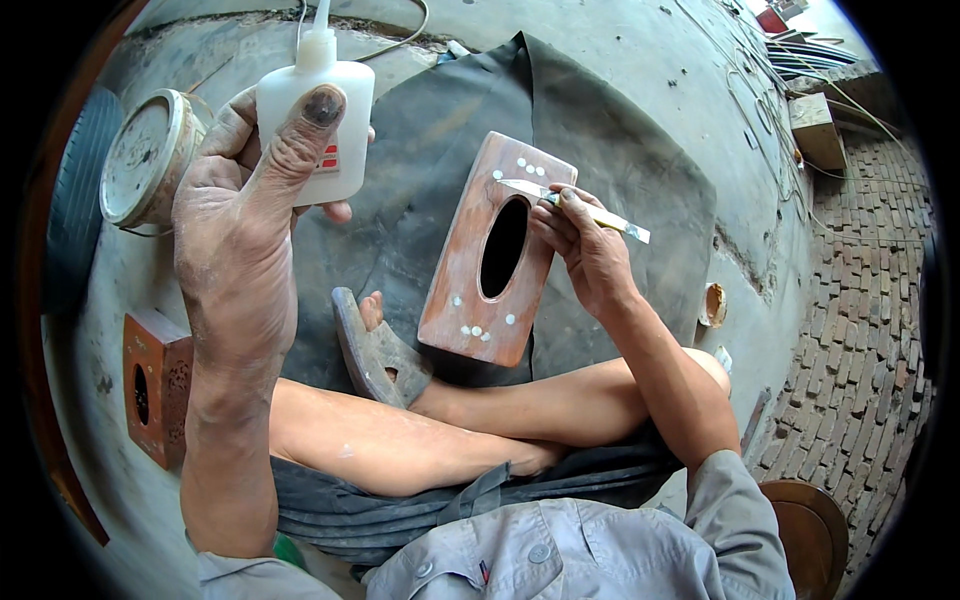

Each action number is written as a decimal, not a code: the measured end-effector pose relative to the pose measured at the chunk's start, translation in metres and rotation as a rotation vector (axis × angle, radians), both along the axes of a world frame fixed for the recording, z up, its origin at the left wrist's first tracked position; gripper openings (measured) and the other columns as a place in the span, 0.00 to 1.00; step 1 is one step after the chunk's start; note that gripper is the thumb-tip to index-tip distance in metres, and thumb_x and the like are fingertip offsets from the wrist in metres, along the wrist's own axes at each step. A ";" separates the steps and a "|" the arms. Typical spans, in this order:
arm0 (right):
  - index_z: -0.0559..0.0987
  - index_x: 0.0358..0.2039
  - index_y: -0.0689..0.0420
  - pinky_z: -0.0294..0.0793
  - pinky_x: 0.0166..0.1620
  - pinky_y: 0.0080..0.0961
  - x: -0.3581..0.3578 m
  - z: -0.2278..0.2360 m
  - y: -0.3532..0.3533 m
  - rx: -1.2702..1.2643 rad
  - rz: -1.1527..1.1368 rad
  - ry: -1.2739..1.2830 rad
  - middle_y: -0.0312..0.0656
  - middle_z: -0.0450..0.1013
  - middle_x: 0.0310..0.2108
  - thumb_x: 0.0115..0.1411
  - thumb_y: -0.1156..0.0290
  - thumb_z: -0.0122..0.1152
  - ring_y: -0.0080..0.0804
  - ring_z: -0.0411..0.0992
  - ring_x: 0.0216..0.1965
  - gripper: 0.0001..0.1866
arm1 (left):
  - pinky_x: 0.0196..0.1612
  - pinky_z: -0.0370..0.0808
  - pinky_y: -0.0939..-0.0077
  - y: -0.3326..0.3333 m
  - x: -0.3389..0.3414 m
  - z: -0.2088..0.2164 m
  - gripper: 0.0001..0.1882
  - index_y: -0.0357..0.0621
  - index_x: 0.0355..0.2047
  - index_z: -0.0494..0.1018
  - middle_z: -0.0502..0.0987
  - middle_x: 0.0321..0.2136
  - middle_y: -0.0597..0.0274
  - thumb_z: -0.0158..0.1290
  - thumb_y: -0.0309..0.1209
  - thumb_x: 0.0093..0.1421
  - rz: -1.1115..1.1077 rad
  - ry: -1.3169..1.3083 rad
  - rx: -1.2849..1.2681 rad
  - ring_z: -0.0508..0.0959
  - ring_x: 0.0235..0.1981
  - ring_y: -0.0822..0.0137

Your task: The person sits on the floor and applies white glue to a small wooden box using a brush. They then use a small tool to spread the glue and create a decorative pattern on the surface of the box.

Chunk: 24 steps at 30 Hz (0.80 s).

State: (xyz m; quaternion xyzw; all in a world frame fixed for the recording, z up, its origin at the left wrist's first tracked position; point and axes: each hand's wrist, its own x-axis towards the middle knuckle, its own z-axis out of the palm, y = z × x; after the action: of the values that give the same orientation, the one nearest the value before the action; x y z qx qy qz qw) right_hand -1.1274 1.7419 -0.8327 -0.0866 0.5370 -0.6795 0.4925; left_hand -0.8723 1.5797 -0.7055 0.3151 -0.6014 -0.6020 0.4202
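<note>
The person's left hand (245, 215) was raised at the upper left, clamped around a white squeeze bottle (346, 125) with a narrow nozzle that stood upright; the thumb pressed across its front, near a small red-marked label, and the other fingers wrapped behind, two fingertips showing past its far side. The right hand (592, 245) held a slim knife (527, 188), thumb and fingers pinched together on the pale handle, the blade pointing left over the upper end of a reddish-brown wooden box (455, 265). The blade's tip lay right by one of the pale dots on that face; whether it touched the surface could not be told. The box lay slanted on a dark sheet (640, 170), in front of the person's crossed legs (540, 405), its oval opening (505, 248) facing up, with more pale dots at both ends. Just left of its lower end was a worn grey sandal (375, 350) on one foot. A second box (152, 390), also with an opening, stood by the left forearm, below a lidded bucket (145, 160) and a tyre (78, 200). To the right, beyond the sheet, ran brick paving (830, 350)
</note>
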 end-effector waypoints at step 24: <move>0.72 0.54 0.60 0.85 0.50 0.22 0.006 -0.001 -0.005 0.030 -0.028 0.045 0.46 0.79 0.43 0.70 0.65 0.59 0.29 0.81 0.44 0.17 | 0.31 0.79 0.82 0.019 -0.006 -0.004 0.28 0.36 0.55 0.71 0.82 0.40 0.51 0.62 0.45 0.64 -0.009 -0.044 0.010 0.84 0.42 0.68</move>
State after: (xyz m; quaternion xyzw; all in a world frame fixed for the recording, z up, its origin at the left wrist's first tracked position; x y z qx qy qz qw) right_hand -1.1214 1.7372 -0.8339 -0.0869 0.5591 -0.6761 0.4719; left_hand -0.8784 1.5989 -0.7096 0.3275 -0.6090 -0.5998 0.4026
